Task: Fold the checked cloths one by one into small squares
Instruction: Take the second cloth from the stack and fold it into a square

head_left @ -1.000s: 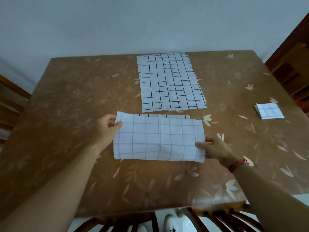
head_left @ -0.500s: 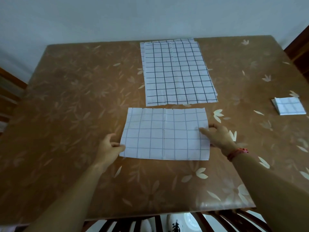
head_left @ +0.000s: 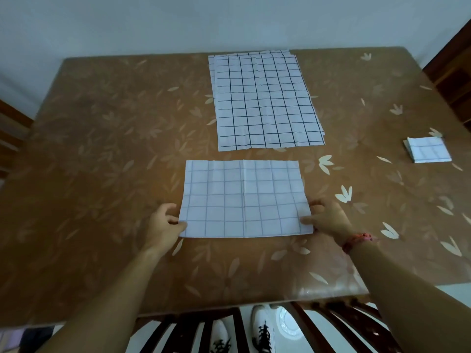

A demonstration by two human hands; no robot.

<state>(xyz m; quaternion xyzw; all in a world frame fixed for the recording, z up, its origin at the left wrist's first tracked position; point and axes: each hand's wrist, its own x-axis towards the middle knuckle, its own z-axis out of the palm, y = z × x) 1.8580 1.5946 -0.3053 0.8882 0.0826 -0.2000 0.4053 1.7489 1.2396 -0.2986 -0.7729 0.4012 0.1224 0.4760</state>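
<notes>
A white checked cloth (head_left: 244,198), folded once into a wide rectangle, lies flat on the brown table (head_left: 102,154) in front of me, its pale side up. My left hand (head_left: 163,225) pinches its near left corner, thumb on top. My right hand (head_left: 328,220) pinches the near right corner the same way. Beyond it lies a stack of unfolded checked cloths (head_left: 265,100) with dark grid lines. A small folded square of cloth (head_left: 427,149) sits at the far right of the table.
The table carries a leaf-patterned cover and its near edge runs just below my forearms. A dark wooden chair back (head_left: 254,329) stands under that edge. Wooden furniture (head_left: 451,80) stands at the right, and a wall lies behind the table.
The cloth's top layer has settled flat. Both hands slid down the cloth's sides from the middle to the near corners, which they now pinch.
</notes>
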